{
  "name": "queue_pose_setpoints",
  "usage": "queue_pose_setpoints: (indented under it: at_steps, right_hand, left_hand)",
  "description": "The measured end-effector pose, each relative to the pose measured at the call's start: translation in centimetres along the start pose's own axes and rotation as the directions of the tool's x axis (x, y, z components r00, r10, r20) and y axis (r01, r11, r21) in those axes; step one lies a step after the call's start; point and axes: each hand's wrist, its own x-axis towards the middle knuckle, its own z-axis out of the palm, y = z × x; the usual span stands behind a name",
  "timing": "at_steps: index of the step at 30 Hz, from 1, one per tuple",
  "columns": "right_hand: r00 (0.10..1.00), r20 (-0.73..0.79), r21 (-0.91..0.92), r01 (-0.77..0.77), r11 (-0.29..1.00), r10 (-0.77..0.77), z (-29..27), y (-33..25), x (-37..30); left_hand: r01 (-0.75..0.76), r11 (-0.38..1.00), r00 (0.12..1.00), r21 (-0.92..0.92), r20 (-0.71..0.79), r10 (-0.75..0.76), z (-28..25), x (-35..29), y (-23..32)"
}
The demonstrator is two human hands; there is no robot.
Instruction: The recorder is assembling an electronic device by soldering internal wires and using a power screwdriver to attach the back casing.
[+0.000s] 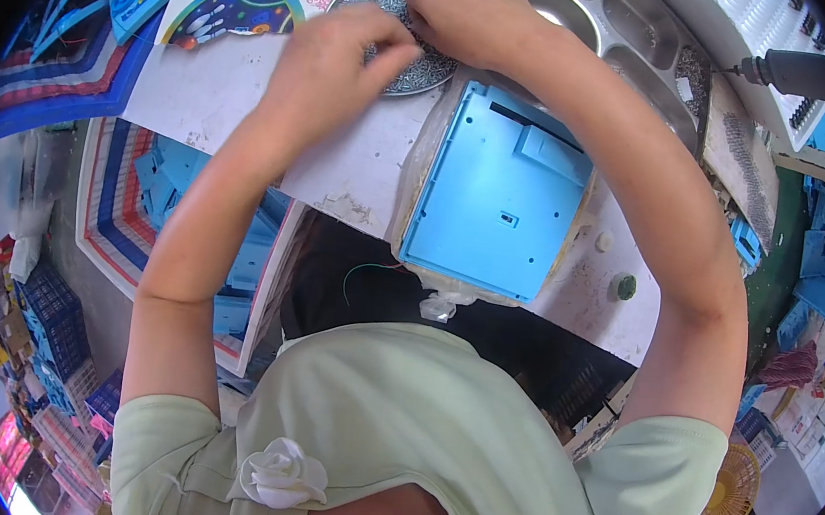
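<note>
Both of my hands are at a round metal bowl (416,92) at the far middle of the table, filled with small silvery screws (426,70). My left hand (345,61) is over the bowl's near left side, slightly blurred, with curled fingers and the thumb bent toward them. Over the far right side of the bowl is my right hand (466,14), its fingers drawn together. What either hand may hold is hidden or too small to make out. Nearer to me, below my right forearm, a flat blue plastic panel (479,194) lies on a padded, plastic-wrapped base.
A metal tray with compartments (643,20) holding small parts stands at the far right. Beyond it, a dark powered-tool-like cylinder (803,79) juts in. Printed round pictures (242,13) lie at the far left. Striped bags (119,181) with blue plastic parts stand left of the table.
</note>
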Motion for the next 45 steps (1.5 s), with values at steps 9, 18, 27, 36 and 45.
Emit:
queue_pose_setpoints:
  at_steps: [9, 18, 27, 36, 45]
  right_hand:
    - [0.997, -0.063, -0.065, 0.030, 0.997, -0.034, 0.7, 0.2, -0.1]
    - [0.976, -0.207, 0.123, -0.046, 0.991, 0.071, -1.6, 0.3, -1.2]
    - [0.889, -0.168, 0.622, -0.240, 0.745, 0.426, -5.3, 2.4, -18.3]
    - [0.924, -0.268, 0.327, -0.179, 0.928, 0.273, -3.9, 1.0, -20.1]
    - [0.948, -0.205, 0.368, -0.157, 0.917, 0.245, -5.1, 2.5, -20.2]
  left_hand:
    - [-0.126, 0.990, 0.967, 0.060, 0.230, 0.109, 0.4, -0.6, 5.3]
    - [-0.332, 0.863, 0.908, 0.380, 0.377, 0.183, 0.0, 0.2, 8.3]
    - [-0.131, 0.857, 0.991, 0.498, 0.083, 0.102, -1.4, 1.0, -0.1]
    - [-0.022, 0.975, 0.999, 0.221, 0.045, 0.013, 0.0, 1.0, -0.4]
    - [-0.416, 0.892, 0.883, -0.179, 0.158, 0.443, 4.4, -1.0, 11.1]
